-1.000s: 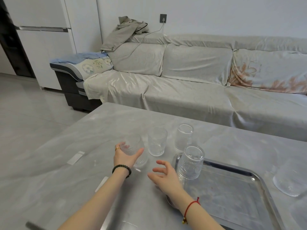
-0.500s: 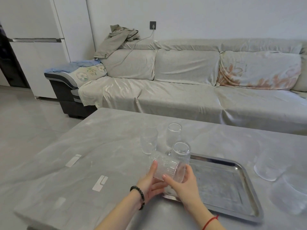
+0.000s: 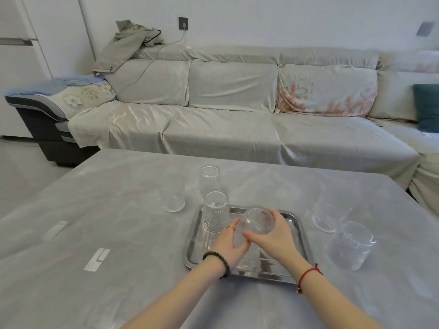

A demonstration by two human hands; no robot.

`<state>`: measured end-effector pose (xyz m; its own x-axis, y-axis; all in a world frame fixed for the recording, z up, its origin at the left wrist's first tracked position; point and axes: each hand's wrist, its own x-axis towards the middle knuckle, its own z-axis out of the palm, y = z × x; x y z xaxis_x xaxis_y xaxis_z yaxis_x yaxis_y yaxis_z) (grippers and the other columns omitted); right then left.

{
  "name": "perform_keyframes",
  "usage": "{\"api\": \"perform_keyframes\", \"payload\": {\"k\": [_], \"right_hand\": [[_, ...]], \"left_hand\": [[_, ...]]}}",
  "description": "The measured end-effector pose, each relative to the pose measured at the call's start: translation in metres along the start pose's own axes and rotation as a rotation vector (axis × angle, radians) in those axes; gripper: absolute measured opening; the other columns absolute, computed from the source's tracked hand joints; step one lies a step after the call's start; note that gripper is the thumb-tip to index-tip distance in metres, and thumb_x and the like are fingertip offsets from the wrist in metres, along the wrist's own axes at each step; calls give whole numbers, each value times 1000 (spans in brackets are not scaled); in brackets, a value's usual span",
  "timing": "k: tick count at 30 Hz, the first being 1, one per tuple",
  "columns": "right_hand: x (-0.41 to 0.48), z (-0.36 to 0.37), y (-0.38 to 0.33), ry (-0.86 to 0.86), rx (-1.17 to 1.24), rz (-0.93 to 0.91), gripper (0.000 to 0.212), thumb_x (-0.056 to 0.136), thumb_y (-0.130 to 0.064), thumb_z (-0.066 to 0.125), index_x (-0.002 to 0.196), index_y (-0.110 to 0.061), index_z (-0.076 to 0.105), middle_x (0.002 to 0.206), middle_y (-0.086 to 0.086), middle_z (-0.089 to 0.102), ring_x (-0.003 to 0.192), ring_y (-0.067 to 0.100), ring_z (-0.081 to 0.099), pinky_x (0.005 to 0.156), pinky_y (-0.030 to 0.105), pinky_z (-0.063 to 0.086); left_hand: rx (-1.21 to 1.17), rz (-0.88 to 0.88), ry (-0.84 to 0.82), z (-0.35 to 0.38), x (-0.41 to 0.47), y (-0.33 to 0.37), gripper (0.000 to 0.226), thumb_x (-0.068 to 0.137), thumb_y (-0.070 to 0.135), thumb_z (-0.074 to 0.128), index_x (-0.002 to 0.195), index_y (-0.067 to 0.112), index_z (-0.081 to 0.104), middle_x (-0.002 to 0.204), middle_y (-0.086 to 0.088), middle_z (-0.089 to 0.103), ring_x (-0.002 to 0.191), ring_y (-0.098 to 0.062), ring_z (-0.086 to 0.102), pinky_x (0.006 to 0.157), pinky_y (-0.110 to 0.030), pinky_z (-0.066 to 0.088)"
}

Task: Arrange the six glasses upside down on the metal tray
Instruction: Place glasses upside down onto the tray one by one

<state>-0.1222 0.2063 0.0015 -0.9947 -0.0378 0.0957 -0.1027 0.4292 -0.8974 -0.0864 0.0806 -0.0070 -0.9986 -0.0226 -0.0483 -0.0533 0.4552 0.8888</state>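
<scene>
A metal tray [image 3: 300,236] lies on the grey table in front of me. One ribbed glass [image 3: 215,213] stands upside down in the tray's far left corner. Both hands hold a second ribbed glass [image 3: 259,220] tilted over the tray, its base facing me. My left hand [image 3: 229,245] grips its lower end and my right hand [image 3: 273,241] wraps its side. Two glasses stand on the table behind the tray, a left glass [image 3: 173,193] and a back glass [image 3: 209,180]. Two more sit to the right, a far right glass [image 3: 329,210] and a near right glass [image 3: 351,245].
A covered sofa [image 3: 225,119] runs along the far side of the table. White tape marks [image 3: 97,258] lie on the table at the left. The table's right edge [image 3: 413,205] is close to the right-hand glasses.
My left hand took a glass from the table's left side, my right hand joined it, and both carried it rightward over the tray, tilting it.
</scene>
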Motion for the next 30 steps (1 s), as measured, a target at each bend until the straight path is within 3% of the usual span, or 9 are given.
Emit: {"api": "perform_keyframes", "payload": {"k": [4,8,19,23,27,30], "right_hand": [[17,5,4,-2,-74,-3,76,55,-21,82,120,-15,44,115,-1,50,104,12,47,87,24,39],[26,13,7,2,-70,11,81,57,-24,82,125,-15,40,127,4,51,115,18,48,99,35,43],[20,26,24,-15,7,79,84,72,-18,74,140,-15,24,146,6,37,135,22,33,112,40,30],[4,40,40,107,38,152,62,74,-14,71,127,-20,40,126,10,55,114,26,53,98,44,46],[10,41,43,124,69,197,56,77,-11,68,126,-17,42,119,10,57,84,20,60,73,28,48],[17,41,41,120,89,198,54,79,-9,66,127,-15,42,122,12,57,72,10,57,66,21,45]], "left_hand": [[-17,-38,-12,9,12,6,67,86,23,53,141,15,15,149,-4,30,137,-15,27,110,-27,25],[-56,-102,-31,10,22,-1,72,85,21,53,142,18,11,151,-3,25,139,-16,24,113,-32,27],[-131,-128,-27,15,29,-12,74,84,26,55,142,23,10,152,-5,23,139,-17,23,114,-40,28],[-126,-155,-46,20,26,-17,75,85,25,55,142,22,6,150,-8,27,139,-17,25,115,-36,26],[-148,-195,-75,20,28,-17,80,83,26,57,142,25,3,150,-12,26,138,-21,26,112,-36,29],[-192,-217,-87,19,33,-15,82,83,24,58,143,25,2,150,-12,25,138,-22,26,111,-37,30]]}}
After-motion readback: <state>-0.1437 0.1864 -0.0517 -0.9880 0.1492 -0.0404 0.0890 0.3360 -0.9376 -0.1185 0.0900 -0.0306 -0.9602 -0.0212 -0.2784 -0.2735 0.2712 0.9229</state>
